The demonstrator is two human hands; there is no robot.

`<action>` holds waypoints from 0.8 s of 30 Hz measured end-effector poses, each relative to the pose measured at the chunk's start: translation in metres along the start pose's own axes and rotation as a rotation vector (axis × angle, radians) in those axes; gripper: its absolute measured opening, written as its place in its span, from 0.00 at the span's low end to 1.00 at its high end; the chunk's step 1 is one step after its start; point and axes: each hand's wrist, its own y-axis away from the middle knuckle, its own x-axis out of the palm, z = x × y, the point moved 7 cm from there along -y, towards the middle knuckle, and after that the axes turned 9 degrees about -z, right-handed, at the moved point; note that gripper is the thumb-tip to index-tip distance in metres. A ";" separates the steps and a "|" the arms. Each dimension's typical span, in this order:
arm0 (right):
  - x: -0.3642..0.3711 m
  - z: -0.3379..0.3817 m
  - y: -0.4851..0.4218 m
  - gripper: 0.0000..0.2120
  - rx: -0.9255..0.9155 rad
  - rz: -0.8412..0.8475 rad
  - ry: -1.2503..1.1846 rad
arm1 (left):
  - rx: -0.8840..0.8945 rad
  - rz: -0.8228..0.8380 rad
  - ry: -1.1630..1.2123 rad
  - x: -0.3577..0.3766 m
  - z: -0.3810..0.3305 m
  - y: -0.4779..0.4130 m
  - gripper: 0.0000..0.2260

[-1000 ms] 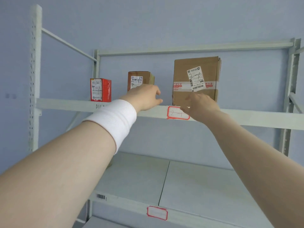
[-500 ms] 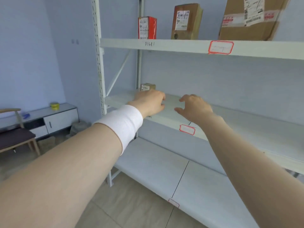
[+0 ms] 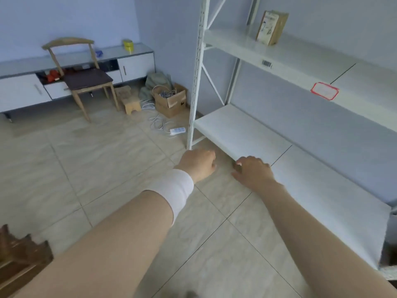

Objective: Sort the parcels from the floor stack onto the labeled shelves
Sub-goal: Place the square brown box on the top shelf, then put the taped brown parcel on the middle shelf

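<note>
One parcel [image 3: 271, 27], a small upright cardboard box with a white printed slip on its face, is seen on the upper shelf [image 3: 300, 54] of a white metal rack, near the left end. The shelf boards are smooth, flat and pale. A barcode sticker [image 3: 267, 63] and a red-edged label [image 3: 324, 90] with rounded corners are fixed to the front edge of this shelf. The lower shelf [image 3: 247, 130] is made of two boards joined at a thin dark seam. The corner post [image 3: 198, 67] is punched with rows of small holes.

Both arms are stretched forward, low before the lower shelf. The left hand [image 3: 198, 164] is held with fingers loosely curled, and nothing is gripped in it; a white cloth band [image 3: 174, 190] is worn at its wrist. The right hand [image 3: 252, 171] is held palm down, its fingers bent and relaxed, with nothing in it; whether the shelf edge is touched cannot be told.

The floor [image 3: 96, 158] is laid with beige matt tiles. Further left, an open carton of cables [image 3: 170, 100], a white power strip [image 3: 177, 130], a small wooden stool [image 3: 131, 104], a wooden chair [image 3: 81, 76] with a dark seat and a low white cabinet [image 3: 133, 65] are seen by the wall.
</note>
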 end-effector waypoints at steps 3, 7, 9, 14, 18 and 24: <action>0.055 0.039 0.030 0.23 -0.091 0.098 -0.004 | -0.135 0.077 0.046 0.042 0.038 0.048 0.16; 0.125 0.084 0.076 0.23 -0.223 0.233 0.034 | -0.309 0.196 0.078 0.104 0.079 0.126 0.16; 0.157 0.103 0.103 0.22 -0.297 0.289 0.047 | -0.416 0.266 0.105 0.136 0.097 0.171 0.16; 0.240 0.133 0.176 0.21 -0.438 0.470 0.019 | -0.674 0.420 0.207 0.210 0.125 0.280 0.16; 0.273 0.151 0.226 0.20 -0.498 0.600 0.024 | -0.811 0.455 0.291 0.233 0.131 0.343 0.16; 0.279 0.217 0.265 0.21 -0.578 0.657 0.048 | -0.989 0.358 0.348 0.219 0.179 0.414 0.16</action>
